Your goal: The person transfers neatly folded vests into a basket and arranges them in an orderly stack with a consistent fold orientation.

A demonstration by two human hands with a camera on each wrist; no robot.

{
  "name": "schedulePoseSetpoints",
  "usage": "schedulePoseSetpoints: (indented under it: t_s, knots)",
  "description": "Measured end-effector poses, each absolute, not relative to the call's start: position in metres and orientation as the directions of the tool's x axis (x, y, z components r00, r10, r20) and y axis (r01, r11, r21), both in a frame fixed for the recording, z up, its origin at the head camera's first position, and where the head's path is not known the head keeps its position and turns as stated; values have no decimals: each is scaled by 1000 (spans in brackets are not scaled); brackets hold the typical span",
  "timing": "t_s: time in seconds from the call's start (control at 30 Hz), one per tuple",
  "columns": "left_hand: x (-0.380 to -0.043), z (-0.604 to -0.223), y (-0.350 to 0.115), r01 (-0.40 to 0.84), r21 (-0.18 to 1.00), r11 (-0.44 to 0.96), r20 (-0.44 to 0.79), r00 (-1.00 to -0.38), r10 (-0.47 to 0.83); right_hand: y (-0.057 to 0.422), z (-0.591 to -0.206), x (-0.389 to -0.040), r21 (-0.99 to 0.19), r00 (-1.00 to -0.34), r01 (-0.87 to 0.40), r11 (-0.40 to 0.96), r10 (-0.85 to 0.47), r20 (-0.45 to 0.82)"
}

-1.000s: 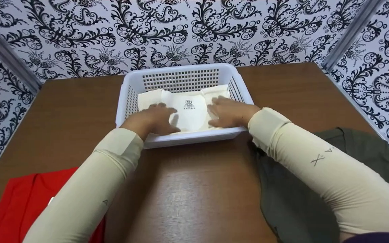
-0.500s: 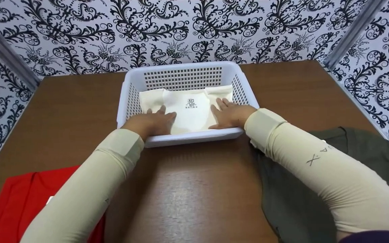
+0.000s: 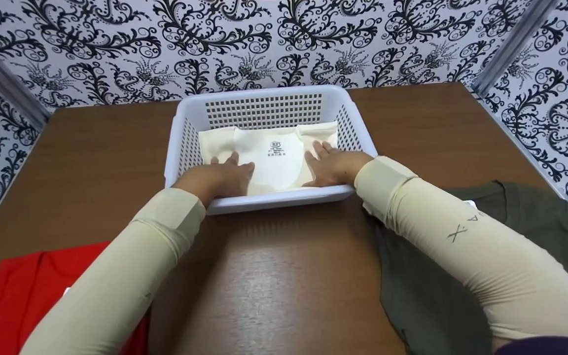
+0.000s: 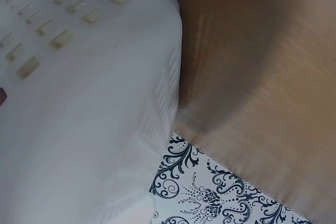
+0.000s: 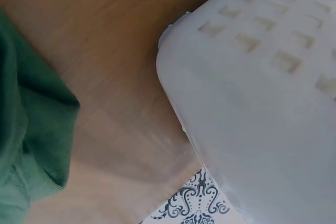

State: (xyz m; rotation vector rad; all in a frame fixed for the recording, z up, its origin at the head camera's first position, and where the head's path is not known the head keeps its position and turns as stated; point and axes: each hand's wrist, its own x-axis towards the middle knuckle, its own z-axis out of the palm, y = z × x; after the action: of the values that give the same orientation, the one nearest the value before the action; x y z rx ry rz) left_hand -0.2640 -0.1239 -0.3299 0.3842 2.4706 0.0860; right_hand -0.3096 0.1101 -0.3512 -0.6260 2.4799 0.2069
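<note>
A cream folded garment [image 3: 276, 165] with a small dark print near its neck lies flat inside a white plastic basket [image 3: 264, 201]. Over the basket's front rim reaches my left hand [image 3: 220, 178], its spread fingers resting on the left part of the cloth. My right hand [image 3: 336, 165] lies with fingers spread on the right part. Neither hand curls around anything. Both wrist views show mainly the basket's outer wall [image 4: 100, 108], and the hands are almost wholly hidden there.
A red folded garment [image 3: 22, 291] lies at the table's front left. To the right, a dark green garment [image 3: 432, 291] is spread partly under my right forearm. The brown table [image 3: 269, 276] meets patterned walls [image 3: 264, 44] behind and at the sides.
Both hands have come down flatter onto the cream garment, fingers spread, after hovering blurred above it a second ago. Over the last half second they have hardly moved; the view has shifted slightly.
</note>
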Motion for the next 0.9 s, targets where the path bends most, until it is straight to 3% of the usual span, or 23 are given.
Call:
schedulePoseSetpoints:
  t_s: [0.9]
  knots:
    - [-221,-335,-118,202,180,963,-594,-758,270,111,-347,-260,-17,-716,-440,898,-363,-597]
